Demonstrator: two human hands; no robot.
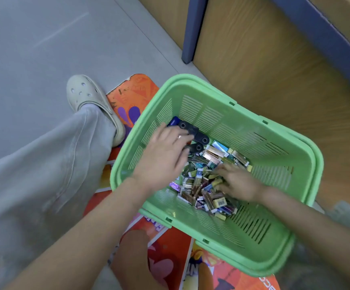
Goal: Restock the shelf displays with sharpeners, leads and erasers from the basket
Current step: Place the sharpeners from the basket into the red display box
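Grey floor under green slotted plastic basket (pixel 211 90). Inside, far left: three black round-holed plastic sharpeners (pixel 193 130) showing, probably light and rigid, best pinched by the edges; left hand (pixel 165 151) over them, fingers loosely extended, touching, nothing gripped. Centre: heap of small glossy boxes (pixel 203 185), too many to count, likely slippery; right hand (pixel 239 183) curled into it, hold not discernible.

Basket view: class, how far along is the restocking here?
Done: nothing that shows; no stocked shelf is in view. In hand: the left hand reaches onto the black sharpeners, and the right hand digs among the small packets, both inside the green basket. Left: the whole heap sits unshelved.
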